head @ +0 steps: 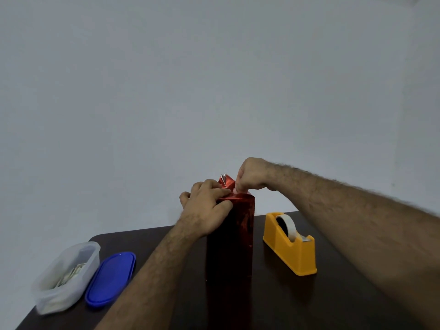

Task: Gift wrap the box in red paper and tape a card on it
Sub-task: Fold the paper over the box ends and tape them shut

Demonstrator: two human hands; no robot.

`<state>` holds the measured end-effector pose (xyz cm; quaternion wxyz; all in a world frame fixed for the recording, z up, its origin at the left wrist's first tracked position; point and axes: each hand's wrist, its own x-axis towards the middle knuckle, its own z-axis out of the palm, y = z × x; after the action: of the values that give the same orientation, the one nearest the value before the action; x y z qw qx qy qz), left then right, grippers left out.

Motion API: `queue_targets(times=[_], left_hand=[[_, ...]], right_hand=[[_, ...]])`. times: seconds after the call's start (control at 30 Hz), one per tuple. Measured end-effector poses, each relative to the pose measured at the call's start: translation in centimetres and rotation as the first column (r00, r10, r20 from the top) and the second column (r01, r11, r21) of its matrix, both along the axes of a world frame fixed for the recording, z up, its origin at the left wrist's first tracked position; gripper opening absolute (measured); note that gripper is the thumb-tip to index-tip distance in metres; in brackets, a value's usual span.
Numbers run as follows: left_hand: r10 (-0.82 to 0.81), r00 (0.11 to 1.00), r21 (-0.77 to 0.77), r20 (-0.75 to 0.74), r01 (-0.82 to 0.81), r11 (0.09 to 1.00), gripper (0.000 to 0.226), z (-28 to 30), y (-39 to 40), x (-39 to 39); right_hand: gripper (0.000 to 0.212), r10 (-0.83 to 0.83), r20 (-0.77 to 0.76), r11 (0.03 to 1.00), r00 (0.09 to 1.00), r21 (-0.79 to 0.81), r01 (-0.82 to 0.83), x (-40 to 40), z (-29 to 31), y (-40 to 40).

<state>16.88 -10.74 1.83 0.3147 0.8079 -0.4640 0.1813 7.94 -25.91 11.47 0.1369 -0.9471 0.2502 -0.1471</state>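
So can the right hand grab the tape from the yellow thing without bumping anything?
Probably yes. The right hand is pinching the red paper atop the wrapped box, and the yellow tape dispenser stands just right of the box with nothing between. It would have to let go of the paper first.

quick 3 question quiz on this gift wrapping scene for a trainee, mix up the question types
1. True or false: the box stands upright on the table.
2. Which hand pinches the paper flap at the top? A left hand B right hand
3. Fill in: the blue lid lies beside the clear ____.

Key: 1 true; 2 B, while the left hand presses the fold flat; 3 container. The tape dispenser stands untouched on the box's right.
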Motion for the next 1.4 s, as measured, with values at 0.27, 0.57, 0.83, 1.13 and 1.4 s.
queue_targets(times=[0.27, 0.57, 0.83, 1.13, 1.4], left_hand=[[0.014, 1.0, 0.034, 0.01, -0.015, 0.999, 0.063, 0.2, 0.2, -0.3], [0.014, 1.0, 0.034, 0.027, -0.015, 0.999, 0.065, 0.1, 0.4, -0.4], [-0.01, 1.0, 0.011, -0.007, 0.01, 1.0, 0.062, 0.2, 0.4, -0.6], [-0.015, 0.999, -0.013, -0.028, 0.015, 1.0, 0.063, 0.1, 0.3, -0.6], [-0.015, 1.0, 0.012, -0.02, 0.015, 1.0, 0.063, 0.4, 0.4, -0.7]], right_hand=[[0.042, -0.136, -0.23, 0.975, 0.964, -0.205, 0.089, 0.4, 2.0, 1.9], [0.04, -0.226, -0.308, 0.911, 0.924, -0.402, 0.089, 1.8, 1.8, 2.6], [0.107, -0.267, -0.426, 0.962, 0.865, -0.061, 0.267, -1.4, 1.0, 0.7], [0.081, -0.247, -0.06, 0.895, 0.967, 0.367, 0.252, -0.4, -2.7, -1.6], [0.092, -0.167, -0.072, 0.832, 0.983, 0.524, 0.179, -0.8, -4.2, -1.7]])
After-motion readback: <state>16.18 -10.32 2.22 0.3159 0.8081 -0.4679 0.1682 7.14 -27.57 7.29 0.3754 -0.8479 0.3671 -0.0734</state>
